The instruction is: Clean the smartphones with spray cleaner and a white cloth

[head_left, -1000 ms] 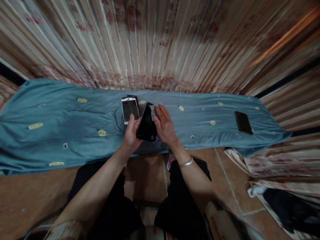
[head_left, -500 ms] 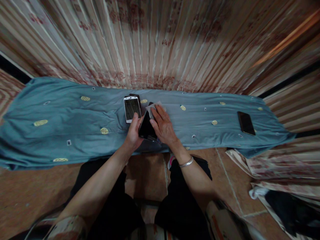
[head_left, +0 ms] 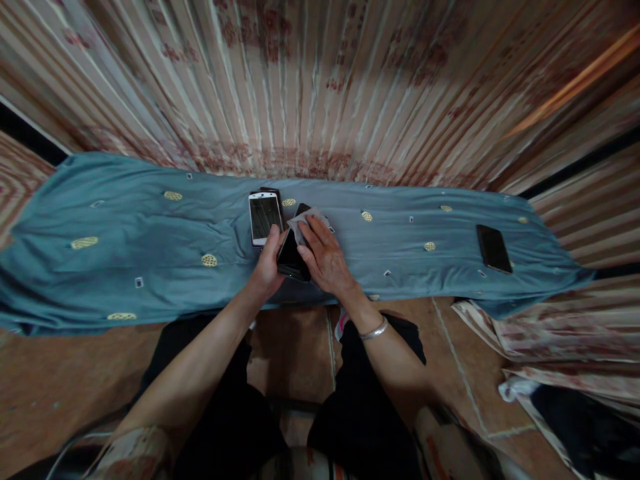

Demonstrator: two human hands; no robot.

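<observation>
One glossy black phone (head_left: 290, 257), tilted.

To your left, the blue cloth (head_left: 125, 247) lies open and flat from the white phone (head_left: 265, 218) out to its far edge, so a hand can sweep there freely. The white phone sits just beside your left hand (head_left: 267, 267), with a darker phone tucked behind it, blocking any move straight forward on that side. To your right, the cloth runs bare from your right hand (head_left: 325, 257) as far as the black phone (head_left: 493, 248) near the end. The striped curtain (head_left: 320, 87) closes off the far side along the whole cloth.
</observation>
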